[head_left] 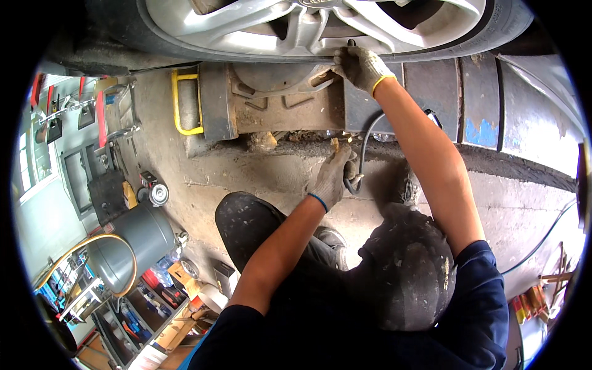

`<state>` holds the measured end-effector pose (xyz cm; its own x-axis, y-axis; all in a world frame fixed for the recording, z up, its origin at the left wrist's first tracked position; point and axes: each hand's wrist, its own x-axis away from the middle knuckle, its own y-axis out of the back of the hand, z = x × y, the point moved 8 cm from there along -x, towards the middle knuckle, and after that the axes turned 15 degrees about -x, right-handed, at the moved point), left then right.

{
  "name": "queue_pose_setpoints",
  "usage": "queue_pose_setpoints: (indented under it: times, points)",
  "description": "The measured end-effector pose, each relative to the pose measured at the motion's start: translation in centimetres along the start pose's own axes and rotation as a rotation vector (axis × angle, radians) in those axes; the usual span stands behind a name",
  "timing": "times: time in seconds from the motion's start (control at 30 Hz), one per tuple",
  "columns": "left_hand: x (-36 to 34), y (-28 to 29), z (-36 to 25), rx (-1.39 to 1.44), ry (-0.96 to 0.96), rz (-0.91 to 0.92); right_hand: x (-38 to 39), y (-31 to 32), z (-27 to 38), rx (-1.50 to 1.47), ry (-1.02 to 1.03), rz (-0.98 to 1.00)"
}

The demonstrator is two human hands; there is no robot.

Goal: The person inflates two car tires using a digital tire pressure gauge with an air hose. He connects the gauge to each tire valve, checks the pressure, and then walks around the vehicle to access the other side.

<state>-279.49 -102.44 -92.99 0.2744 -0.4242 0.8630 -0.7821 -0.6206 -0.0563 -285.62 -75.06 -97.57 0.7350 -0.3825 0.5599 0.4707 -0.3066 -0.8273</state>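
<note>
My right hand point(362, 66), in a whitish work glove with a yellow cuff, is at the lower edge of the silver alloy wheel point(308, 28). Its fingers are pinched around a small black tire valve stem point(351, 43) beside a spoke. Below and left, my left hand point(331, 177), gloved with a blue cuff, is closed around a black air hose point(364, 145). A brass-coloured end point(335, 143) pokes out past its fingers. The hose loops up behind my right forearm, near a partly hidden dark device point(433, 117). The black tire point(419, 52) surrounds the wheel.
Under the wheel lies a dirty metal lift platform point(280, 114) with a yellow frame point(175, 102) to its left. A grey tank point(132, 243) and a cluttered tool tray point(139, 317) stand at left. A thin hose point(542, 240) crosses the floor at right.
</note>
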Motion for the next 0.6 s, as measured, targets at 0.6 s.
queue_pose_setpoints:
  times: [0.6]
  points:
    - [0.4,-0.9,-0.6,0.025,0.017,0.007,-0.8,1.8,2.8,0.381,0.283,-0.230]
